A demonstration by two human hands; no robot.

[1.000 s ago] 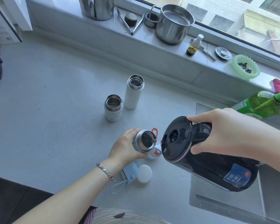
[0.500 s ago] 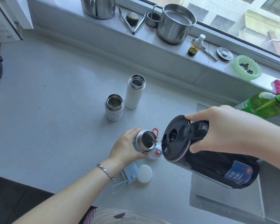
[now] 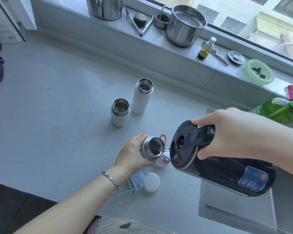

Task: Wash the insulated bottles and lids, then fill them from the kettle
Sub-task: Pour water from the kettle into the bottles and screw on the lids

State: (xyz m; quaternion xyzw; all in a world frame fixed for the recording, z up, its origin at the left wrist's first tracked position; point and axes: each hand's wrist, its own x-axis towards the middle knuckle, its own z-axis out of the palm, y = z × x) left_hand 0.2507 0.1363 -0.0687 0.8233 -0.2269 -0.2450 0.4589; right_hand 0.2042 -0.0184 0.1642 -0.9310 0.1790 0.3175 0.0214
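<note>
Kettle (image 3: 218,168): black, glossy, tipped nearly flat, spout at blue bottle (image 3: 148,149) mouth, thin clear stream crossing. Judged heavy and hot; handle is safest hold. Right hand (image 3: 227,134) wraps handle, fingers curled round. Bottle: steel neck, pale blue barrel, leaning toward spout over table (image 3: 57,132), base hidden. Left hand (image 3: 132,152) grips barrel. Rigid, likely slippery when wet, so hold low.
</note>
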